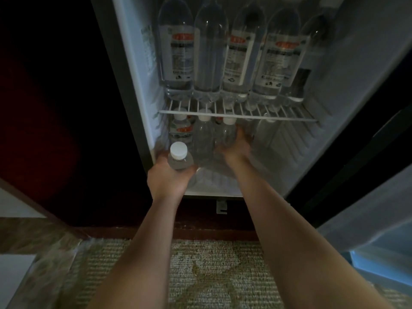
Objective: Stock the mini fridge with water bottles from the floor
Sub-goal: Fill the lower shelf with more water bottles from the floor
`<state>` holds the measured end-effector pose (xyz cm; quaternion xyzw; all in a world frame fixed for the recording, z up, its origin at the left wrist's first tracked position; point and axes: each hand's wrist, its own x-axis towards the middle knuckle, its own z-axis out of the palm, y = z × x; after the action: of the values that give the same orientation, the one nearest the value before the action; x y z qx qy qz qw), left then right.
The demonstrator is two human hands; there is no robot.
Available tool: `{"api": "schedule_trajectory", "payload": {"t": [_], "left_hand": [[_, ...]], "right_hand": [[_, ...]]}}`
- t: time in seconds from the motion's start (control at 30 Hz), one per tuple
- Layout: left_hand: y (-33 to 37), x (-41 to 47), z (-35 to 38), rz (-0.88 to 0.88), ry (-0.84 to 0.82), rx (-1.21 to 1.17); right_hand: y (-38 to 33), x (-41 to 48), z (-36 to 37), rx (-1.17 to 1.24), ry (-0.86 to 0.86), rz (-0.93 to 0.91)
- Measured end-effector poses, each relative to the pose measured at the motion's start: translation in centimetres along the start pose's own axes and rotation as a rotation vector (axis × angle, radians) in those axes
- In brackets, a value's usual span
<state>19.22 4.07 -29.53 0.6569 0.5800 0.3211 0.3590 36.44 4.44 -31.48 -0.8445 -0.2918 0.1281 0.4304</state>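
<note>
The mini fridge [347, 90] stands open in front of me. Several large water bottles [176, 50] fill its wire shelf [236, 115]. Below the shelf stand a few small white-capped bottles, one labelled [181, 130] at the left and one plain [204, 139] beside it. My left hand [169, 177] grips a small clear water bottle [179, 156] with a white cap at the fridge's lower left edge. My right hand [236, 146] is inside the bottom compartment, wrapped around another small bottle [227, 132] standing there.
The fridge door [367, 208] hangs open at the right. A dark wooden cabinet panel [55, 108] flanks the fridge on the left. Patterned carpet [211, 275] lies below my arms, with crumpled plastic wrap [51, 264] at the lower left.
</note>
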Motion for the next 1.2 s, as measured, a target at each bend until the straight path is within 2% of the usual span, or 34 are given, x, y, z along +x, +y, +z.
{"api": "schedule_trajectory", "payload": {"t": [0.1,0.2,0.3,0.47,0.53,0.63,0.7,0.73,0.8,0.9,0.93,1.0,1.2], "left_hand": [[-0.2,0.2,-0.1,0.013,0.009,0.014],[-0.1,0.1,0.0,0.009,-0.002,0.016],[0.2,0.1,0.2,0.006,-0.027,0.026],[0.6,-0.1,0.4,0.016,-0.043,0.032],[0.5,0.0,0.5,0.014,-0.043,0.026],[0.5,0.2,0.3,-0.005,-0.024,-0.003],[0.6,0.3,0.3,-0.02,-0.008,-0.032],[0.6,0.3,0.4,-0.026,0.001,-0.045],[0.6,0.2,0.5,-0.022,0.014,-0.07],[0.6,-0.1,0.8,0.0,-0.001,-0.116],[0.7,-0.3,0.9,0.01,-0.015,-0.129],[1.2,-0.4,1.3,0.057,-0.054,-0.144],[3.3,-0.9,2.7,0.149,-0.198,-0.168]], "right_hand": [[0.2,0.6,-0.8,-0.164,-0.038,-0.038],[-0.1,1.0,-1.1,-0.145,-0.09,-0.024],[-0.3,0.9,-0.6,-0.138,-0.072,-0.016],[1.8,0.3,0.2,0.03,-0.061,0.054],[2.6,-0.6,0.0,0.086,0.001,0.08],[3.1,-2.6,-0.5,0.071,0.188,-0.005],[3.1,-4.0,-0.5,0.21,0.215,-0.02],[3.0,-4.7,-0.2,0.26,0.176,0.013],[2.9,-6.1,0.4,0.328,-0.03,0.065],[3.0,-8.0,1.4,0.409,-0.443,-0.036],[3.2,-8.2,1.7,0.391,-0.507,-0.086],[3.4,-8.3,1.6,0.365,-0.485,-0.135],[4.0,-7.5,-0.2,0.41,-0.3,-0.113]]}}
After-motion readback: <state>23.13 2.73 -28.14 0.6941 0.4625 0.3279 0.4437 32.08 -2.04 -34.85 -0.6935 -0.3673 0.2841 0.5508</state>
